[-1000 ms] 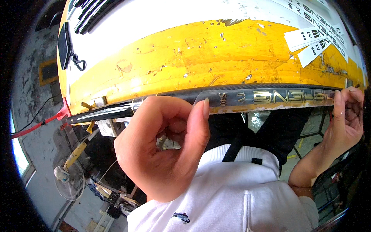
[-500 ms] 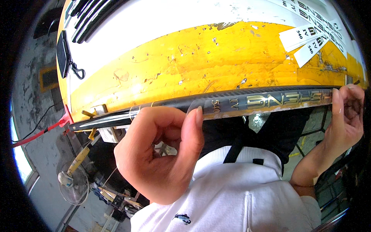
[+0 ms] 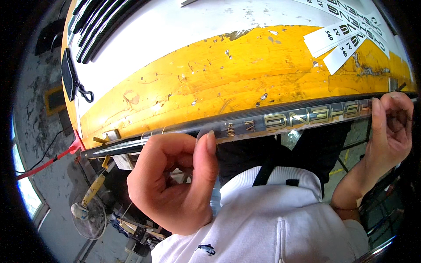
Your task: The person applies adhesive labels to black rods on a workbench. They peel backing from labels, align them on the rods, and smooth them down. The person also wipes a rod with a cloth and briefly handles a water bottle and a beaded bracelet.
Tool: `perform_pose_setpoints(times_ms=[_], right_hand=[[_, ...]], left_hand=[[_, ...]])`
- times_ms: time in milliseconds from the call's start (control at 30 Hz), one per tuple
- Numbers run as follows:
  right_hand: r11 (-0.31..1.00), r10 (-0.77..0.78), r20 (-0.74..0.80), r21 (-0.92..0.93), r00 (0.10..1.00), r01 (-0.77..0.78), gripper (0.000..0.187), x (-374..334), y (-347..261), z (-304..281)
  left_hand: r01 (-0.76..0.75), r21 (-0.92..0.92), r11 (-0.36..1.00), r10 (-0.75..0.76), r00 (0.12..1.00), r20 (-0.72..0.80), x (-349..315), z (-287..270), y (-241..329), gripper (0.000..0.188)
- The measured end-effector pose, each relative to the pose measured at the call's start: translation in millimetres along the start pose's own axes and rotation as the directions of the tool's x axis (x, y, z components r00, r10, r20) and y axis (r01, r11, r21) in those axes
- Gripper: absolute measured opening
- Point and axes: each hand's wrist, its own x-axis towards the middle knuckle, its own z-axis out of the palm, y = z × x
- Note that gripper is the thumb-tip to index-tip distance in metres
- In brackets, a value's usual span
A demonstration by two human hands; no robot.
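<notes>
A clear decal strip [image 3: 285, 122] with gold and dark lettering is stretched between my two hands along the near side of a black carbon-fibre tube [image 3: 245, 113]. My left hand [image 3: 175, 175] pinches the strip's left end between thumb and forefinger, its other fingers curled. At the right end, my right hand [image 3: 390, 122] grips the strip with thumb and fingers close to the tube. The tube lies along the table's near edge, beside small metal brackets at both ends. Whether the strip touches the tube along its length I cannot tell.
The yellow and white table [image 3: 184, 83] has chipped paint. Several white printed strips [image 3: 344, 55] lie at its far right, several black tubes [image 3: 98, 37] at the far left. A black flat object with a clip [image 3: 70, 76] sits at the left edge. Below stands a fan [image 3: 87, 215].
The view has shifted slightly. My left hand and the strip sit a little further left in the picture, still held at both ends.
</notes>
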Motion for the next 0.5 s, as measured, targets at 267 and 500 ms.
perform_pose_setpoints(times_ms=[267, 500], right_hand=[[1.000, -0.024, -0.004, 0.004, 1.000, 0.024, 0.021, 0.5, 1.0, 0.2], [0.999, -0.033, -0.006, 0.015, 0.999, 0.033, 0.024, 2.2, 0.2, -1.5]], left_hand=[[-0.058, 0.098, 0.993, 0.062, 0.997, -0.042, -2.8, 1.3, -1.7, 0.015], [-0.054, 0.129, 0.990, 0.064, 0.995, -0.073, -2.5, 4.8, 0.2, 0.016]])
